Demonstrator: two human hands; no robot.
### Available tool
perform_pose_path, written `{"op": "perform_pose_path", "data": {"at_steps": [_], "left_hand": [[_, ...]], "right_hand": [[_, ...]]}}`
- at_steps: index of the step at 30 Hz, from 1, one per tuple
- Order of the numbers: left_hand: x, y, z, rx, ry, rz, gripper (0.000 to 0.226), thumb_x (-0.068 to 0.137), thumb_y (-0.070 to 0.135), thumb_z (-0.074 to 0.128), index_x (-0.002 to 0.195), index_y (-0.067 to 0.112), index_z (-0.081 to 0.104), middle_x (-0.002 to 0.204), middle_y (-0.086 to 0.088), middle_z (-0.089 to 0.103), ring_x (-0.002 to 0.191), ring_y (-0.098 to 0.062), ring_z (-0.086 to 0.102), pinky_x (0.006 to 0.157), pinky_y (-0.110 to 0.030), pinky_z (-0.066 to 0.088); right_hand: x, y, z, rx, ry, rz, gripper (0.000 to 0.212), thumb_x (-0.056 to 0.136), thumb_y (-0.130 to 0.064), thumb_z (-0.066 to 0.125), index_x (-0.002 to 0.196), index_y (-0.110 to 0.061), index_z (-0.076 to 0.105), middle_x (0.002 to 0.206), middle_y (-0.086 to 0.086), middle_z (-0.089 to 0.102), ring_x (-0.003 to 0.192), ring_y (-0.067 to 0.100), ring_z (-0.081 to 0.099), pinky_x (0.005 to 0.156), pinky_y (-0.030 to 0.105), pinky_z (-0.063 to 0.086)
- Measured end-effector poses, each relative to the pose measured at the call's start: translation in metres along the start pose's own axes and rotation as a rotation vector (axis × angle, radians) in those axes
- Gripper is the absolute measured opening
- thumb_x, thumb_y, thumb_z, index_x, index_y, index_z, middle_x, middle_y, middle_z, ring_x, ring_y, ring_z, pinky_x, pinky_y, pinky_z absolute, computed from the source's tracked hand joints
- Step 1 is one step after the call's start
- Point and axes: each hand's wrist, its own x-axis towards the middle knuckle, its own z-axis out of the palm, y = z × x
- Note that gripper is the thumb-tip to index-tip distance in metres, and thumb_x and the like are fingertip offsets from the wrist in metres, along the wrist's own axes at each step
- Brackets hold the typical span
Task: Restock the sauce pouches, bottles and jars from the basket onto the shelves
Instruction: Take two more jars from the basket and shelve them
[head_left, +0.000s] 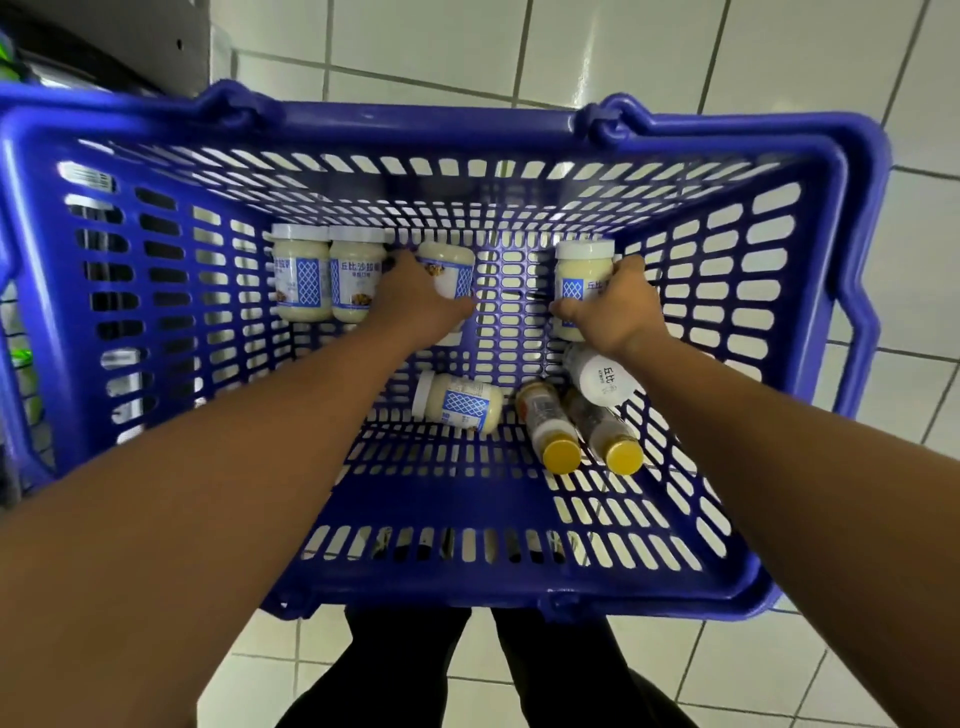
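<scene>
A blue plastic basket (447, 130) fills the view, seen from above. Both my hands reach into it. My left hand (415, 299) is closed around a cream-filled jar (449, 265) with a blue-and-white label. My right hand (615, 306) grips another such jar (576, 275) with a white lid. Two more jars (327, 280) stand side by side at the far left of the basket floor. A jar (460, 401) lies on its side in the middle. Another white-lidded jar (602, 376) and two yellow-capped bottles (579, 426) lie near the right.
The basket rests on a white tiled floor (597, 47). A grey shelf unit edge (130, 47) shows at the top left, with dim goods along the left edge. My dark trouser legs (467, 675) are below the basket's near rim.
</scene>
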Motion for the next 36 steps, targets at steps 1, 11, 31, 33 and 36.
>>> {"op": "perform_pose_path", "data": {"at_steps": [1,11,31,33,36], "left_hand": [[-0.006,0.000,-0.003,-0.009,-0.004,0.008,0.087,0.079,0.038,0.081,0.143,0.004,0.032,0.125,-0.010,0.055,0.107,-0.025,0.055,0.077,-0.029,0.040],[-0.106,0.041,-0.053,-0.156,-0.057,0.106,0.061,0.078,0.035,0.082,0.124,0.016,0.047,0.106,0.005,0.064,0.094,-0.016,0.063,0.075,-0.027,0.049],[-0.408,0.183,-0.237,-0.614,0.014,0.360,0.052,0.059,0.041,0.080,0.105,0.040,0.057,0.094,0.017,0.071,0.085,0.002,0.068,0.070,-0.017,0.056],[-0.441,0.190,-0.257,-0.673,0.001,0.391,0.052,0.058,0.043,0.080,0.105,0.041,0.058,0.096,0.016,0.073,0.089,-0.002,0.070,0.070,-0.020,0.057],[-0.494,0.201,-0.282,-0.723,0.042,0.434,0.052,0.058,0.043,0.080,0.106,0.041,0.060,0.096,0.017,0.073,0.088,-0.004,0.071,0.068,-0.019,0.056]], "right_hand": [[-0.005,0.000,-0.004,0.013,0.006,-0.019,0.065,0.082,-0.026,0.082,0.127,-0.006,0.039,0.113,0.012,0.061,0.102,0.031,0.062,0.091,0.046,0.053],[-0.111,-0.022,-0.060,0.251,0.001,-0.114,0.057,0.078,-0.024,0.085,0.114,-0.017,0.040,0.107,0.005,0.066,0.091,0.019,0.067,0.077,0.032,0.056],[-0.411,-0.155,-0.225,0.596,0.130,-0.387,0.048,0.073,-0.020,0.086,0.102,-0.033,0.051,0.097,-0.008,0.068,0.081,0.000,0.068,0.064,0.014,0.053],[-0.442,-0.168,-0.244,0.606,0.128,-0.440,0.047,0.073,-0.021,0.086,0.103,-0.034,0.052,0.100,-0.006,0.068,0.082,0.000,0.068,0.064,0.014,0.053],[-0.491,-0.189,-0.273,0.621,0.110,-0.529,0.047,0.071,-0.026,0.086,0.102,-0.035,0.052,0.099,-0.004,0.070,0.083,0.003,0.069,0.064,0.016,0.053]]}}
